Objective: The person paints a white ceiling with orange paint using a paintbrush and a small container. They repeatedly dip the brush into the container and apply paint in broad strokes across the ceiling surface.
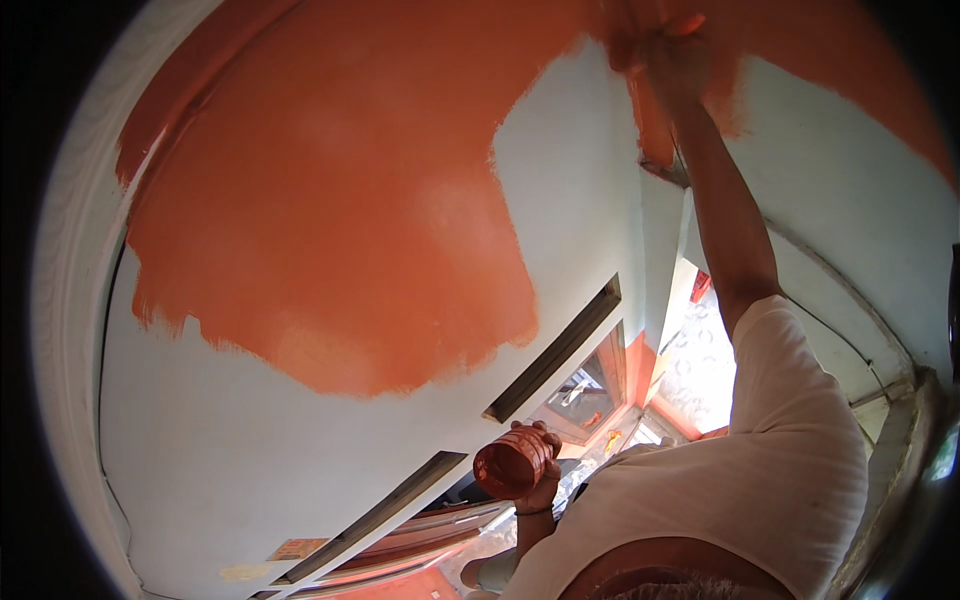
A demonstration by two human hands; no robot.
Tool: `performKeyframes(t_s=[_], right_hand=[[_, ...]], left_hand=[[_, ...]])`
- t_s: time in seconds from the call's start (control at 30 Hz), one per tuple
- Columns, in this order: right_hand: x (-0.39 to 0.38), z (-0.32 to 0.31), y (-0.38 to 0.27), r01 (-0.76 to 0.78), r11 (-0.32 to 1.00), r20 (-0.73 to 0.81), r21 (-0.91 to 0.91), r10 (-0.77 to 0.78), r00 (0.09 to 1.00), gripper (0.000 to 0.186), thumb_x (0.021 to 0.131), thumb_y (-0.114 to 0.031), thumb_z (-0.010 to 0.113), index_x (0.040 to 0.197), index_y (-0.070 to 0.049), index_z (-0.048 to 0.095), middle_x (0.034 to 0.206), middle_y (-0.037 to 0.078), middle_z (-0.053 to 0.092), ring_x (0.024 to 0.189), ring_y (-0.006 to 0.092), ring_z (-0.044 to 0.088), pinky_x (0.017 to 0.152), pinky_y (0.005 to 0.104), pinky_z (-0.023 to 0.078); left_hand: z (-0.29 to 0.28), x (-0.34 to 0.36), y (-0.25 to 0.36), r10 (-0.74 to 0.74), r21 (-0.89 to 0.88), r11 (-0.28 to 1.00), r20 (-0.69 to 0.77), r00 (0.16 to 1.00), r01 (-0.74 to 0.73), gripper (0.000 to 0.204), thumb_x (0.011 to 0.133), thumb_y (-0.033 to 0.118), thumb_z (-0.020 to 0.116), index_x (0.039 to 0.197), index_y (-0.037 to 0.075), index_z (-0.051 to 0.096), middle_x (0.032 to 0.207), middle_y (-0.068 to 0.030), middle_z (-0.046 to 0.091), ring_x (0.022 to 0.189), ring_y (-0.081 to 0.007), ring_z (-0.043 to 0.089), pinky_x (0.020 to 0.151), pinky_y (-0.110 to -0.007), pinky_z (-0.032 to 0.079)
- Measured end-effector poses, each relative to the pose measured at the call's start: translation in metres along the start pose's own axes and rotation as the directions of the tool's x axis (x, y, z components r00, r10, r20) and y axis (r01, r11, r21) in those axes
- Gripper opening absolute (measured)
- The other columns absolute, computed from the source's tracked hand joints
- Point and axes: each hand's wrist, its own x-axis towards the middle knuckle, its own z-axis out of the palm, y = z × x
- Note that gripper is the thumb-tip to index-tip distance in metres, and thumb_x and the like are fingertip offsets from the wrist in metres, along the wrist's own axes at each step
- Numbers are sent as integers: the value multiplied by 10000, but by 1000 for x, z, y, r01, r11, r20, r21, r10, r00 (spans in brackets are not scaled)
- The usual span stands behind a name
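Note:
My left hand (541,487) is closed around a round, ribbed plastic container (510,464), smeared orange-red with paint. Its open mouth faces the wall, and the inside is coated in the same colour. High up, my right arm is stretched to the wall's corner. There my right hand (676,72) is closed, blurred by motion, around what looks like a paintbrush (628,42) against the orange paint. A broad patch of orange paint (340,200) with ragged edges covers much of the pale wall (570,150).
Two long dark slots (555,347) run along the pale wall. Beyond the corner lies a bright opening (695,350). A framed window or mirror (590,390) shows behind the container. A thin cable (835,335) crosses the right-hand wall, and a pale curved edge (75,300) borders the left.

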Motion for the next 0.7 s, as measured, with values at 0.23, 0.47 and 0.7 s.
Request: performKeyframes(t_s=[0.23,0.47,0.7], right_hand=[[68,53,-55,53,989,119,139,-70,991,195,951,-147,600,894,-20,738,862,90,746,756,192,705,650,333,559],[-25,-6,5,-14,999,-39,-38,13,999,184,955,-139,599,908,-30,740,878,108,747,762,216,709,662,353,568],[58,64,-47,29,990,111,136,-45,993,175,959,-131,598,922,-39,742,894,126,749,769,241,712,674,374,577]], left_hand=[[-2,1,0,-17,7,1000,15,1000,17,544,1017,416,658,1503,201,541,1513,-181,450,1409,-395,414,986,-625,592],[-17,-9,6,2,-57,998,36,999,0,562,999,424,681,1500,206,547,1523,-181,445,1410,-399,414,989,-634,584],[5,-9,5,19,11,1000,-95,995,-18,498,974,388,698,1428,198,621,1419,-139,484,1314,-350,499,924,-601,624]])
